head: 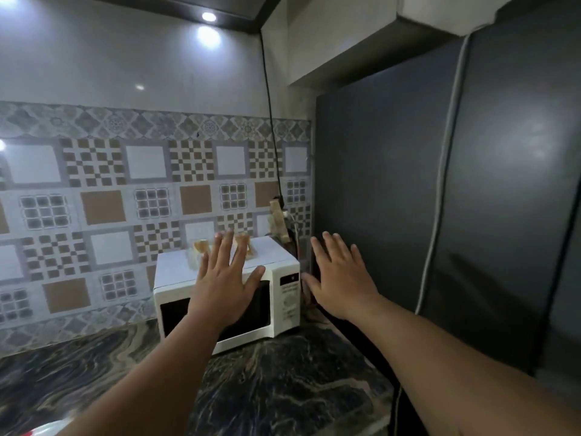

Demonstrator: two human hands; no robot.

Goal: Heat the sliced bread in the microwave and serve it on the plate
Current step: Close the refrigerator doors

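Head view: left hand fingers spread, holding nothing; bread just beyond its fingertips atop the shut microwave. Right hand likewise splayed, empty. Seemingly heating and plating remain; no plate visible.

Glossy white microwave, polished veined stone counter, glazed patterned wall tiles.
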